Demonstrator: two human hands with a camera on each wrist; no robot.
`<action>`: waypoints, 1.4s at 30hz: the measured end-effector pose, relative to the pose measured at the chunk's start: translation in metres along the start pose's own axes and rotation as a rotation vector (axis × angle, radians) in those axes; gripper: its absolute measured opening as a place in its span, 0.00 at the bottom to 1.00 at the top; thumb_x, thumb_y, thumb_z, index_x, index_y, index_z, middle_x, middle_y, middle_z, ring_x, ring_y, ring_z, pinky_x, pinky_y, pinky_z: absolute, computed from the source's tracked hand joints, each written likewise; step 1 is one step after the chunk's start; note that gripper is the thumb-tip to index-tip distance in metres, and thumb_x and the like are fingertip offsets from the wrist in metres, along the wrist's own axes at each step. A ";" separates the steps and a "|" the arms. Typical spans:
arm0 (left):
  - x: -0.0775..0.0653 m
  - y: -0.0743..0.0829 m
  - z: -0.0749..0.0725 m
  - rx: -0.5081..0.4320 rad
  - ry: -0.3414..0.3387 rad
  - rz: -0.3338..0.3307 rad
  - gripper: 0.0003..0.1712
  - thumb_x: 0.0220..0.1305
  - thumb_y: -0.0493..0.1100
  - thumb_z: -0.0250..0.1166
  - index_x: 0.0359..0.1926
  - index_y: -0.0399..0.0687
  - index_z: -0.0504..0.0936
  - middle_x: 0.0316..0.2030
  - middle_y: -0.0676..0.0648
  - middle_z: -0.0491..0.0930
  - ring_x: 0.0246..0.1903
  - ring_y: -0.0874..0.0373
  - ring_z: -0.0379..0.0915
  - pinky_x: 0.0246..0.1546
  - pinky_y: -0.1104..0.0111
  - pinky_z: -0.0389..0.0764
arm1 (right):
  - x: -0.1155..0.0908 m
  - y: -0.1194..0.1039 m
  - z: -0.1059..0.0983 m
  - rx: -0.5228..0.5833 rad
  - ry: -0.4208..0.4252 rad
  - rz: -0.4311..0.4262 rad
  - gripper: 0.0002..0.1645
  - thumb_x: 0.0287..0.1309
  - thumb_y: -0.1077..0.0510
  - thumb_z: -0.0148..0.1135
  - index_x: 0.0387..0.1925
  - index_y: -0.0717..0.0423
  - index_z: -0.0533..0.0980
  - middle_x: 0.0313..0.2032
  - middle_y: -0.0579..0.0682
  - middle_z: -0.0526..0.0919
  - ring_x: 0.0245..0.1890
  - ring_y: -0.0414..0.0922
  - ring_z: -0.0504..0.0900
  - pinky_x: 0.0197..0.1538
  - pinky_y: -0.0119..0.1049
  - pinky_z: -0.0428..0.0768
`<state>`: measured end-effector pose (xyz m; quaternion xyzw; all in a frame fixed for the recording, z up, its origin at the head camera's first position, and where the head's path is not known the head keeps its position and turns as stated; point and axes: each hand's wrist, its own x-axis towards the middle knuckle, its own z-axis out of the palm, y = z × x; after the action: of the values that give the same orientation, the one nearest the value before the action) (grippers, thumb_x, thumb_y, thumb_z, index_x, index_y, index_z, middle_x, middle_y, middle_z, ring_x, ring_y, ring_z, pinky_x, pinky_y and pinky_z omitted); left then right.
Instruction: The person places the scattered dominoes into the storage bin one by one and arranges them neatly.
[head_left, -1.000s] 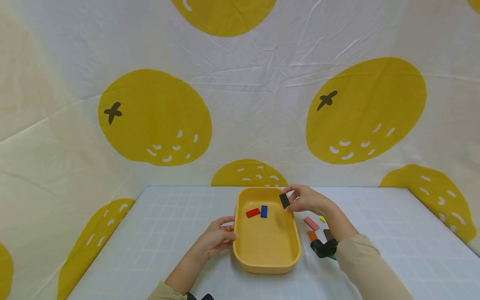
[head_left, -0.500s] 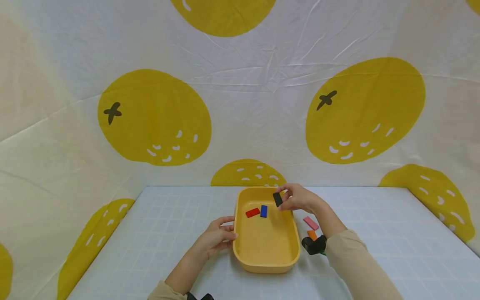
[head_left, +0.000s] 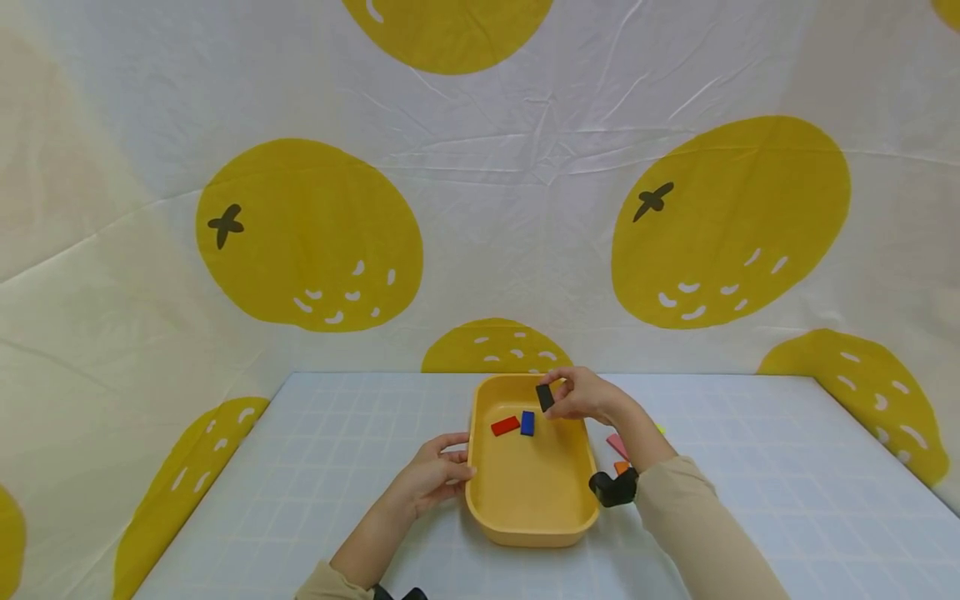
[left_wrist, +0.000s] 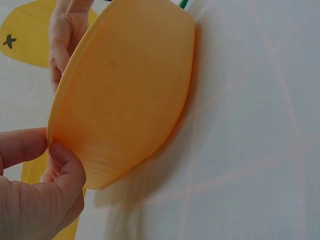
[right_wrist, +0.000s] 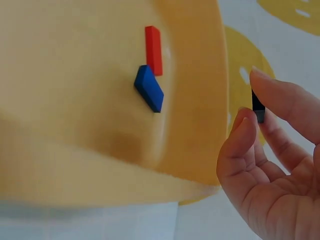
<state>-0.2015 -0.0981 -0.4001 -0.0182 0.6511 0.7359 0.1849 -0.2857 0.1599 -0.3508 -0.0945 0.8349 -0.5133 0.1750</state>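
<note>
My left hand (head_left: 431, 477) pinches the left rim of a yellow plastic tub (head_left: 534, 508); the left wrist view shows thumb and finger on that rim (left_wrist: 52, 112). Over the tub's far right part, my right hand (head_left: 587, 396) holds a small black block (head_left: 545, 397) between thumb and fingers, raised above the floor of the tub. Inside, a red block (head_left: 506, 426) and a blue block (head_left: 528, 423) lie close together toward the far end. In the right wrist view the black block (right_wrist: 258, 107) is mostly hidden by the fingers.
To the right of the tub, a pink block (head_left: 618, 446), an orange block (head_left: 622, 467) and a yellow-green piece (head_left: 660, 428) lie on the pale checked table (head_left: 360, 425), partly behind the right forearm. A fruit-print cloth (head_left: 517, 208) hangs at the back.
My right hand has moved left with the black block, from the tub's right rim to over its inside. The left hand and the tub have stayed in place.
</note>
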 end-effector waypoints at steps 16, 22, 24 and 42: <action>0.001 -0.001 0.000 0.007 0.004 0.003 0.33 0.54 0.23 0.58 0.62 0.29 0.60 0.42 0.39 0.73 0.32 0.56 0.72 0.32 0.68 0.77 | 0.006 0.004 0.006 0.000 0.052 0.041 0.31 0.45 0.71 0.68 0.53 0.64 0.68 0.27 0.52 0.70 0.25 0.44 0.71 0.33 0.30 0.78; 0.001 -0.003 0.000 0.009 0.000 0.004 0.34 0.55 0.23 0.58 0.63 0.30 0.59 0.42 0.39 0.72 0.32 0.56 0.72 0.32 0.68 0.77 | 0.006 0.006 0.008 0.022 0.059 0.036 0.31 0.43 0.74 0.68 0.52 0.66 0.68 0.26 0.53 0.72 0.24 0.45 0.73 0.35 0.33 0.80; 0.000 -0.003 0.000 0.008 0.000 0.004 0.33 0.55 0.23 0.58 0.63 0.30 0.59 0.41 0.39 0.72 0.32 0.56 0.71 0.32 0.68 0.77 | 0.006 0.006 0.008 0.025 0.059 0.035 0.31 0.42 0.74 0.67 0.52 0.67 0.68 0.26 0.53 0.72 0.24 0.45 0.73 0.36 0.34 0.80; 0.000 -0.002 0.000 0.017 0.011 -0.002 0.33 0.55 0.24 0.58 0.63 0.31 0.60 0.43 0.38 0.73 0.33 0.55 0.72 0.34 0.66 0.78 | 0.007 0.003 0.016 -0.156 0.110 0.003 0.31 0.36 0.76 0.68 0.49 0.69 0.72 0.19 0.51 0.72 0.17 0.43 0.70 0.29 0.34 0.79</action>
<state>-0.2011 -0.0976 -0.4017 -0.0213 0.6584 0.7299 0.1824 -0.2859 0.1454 -0.3621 -0.0782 0.8809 -0.4507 0.1215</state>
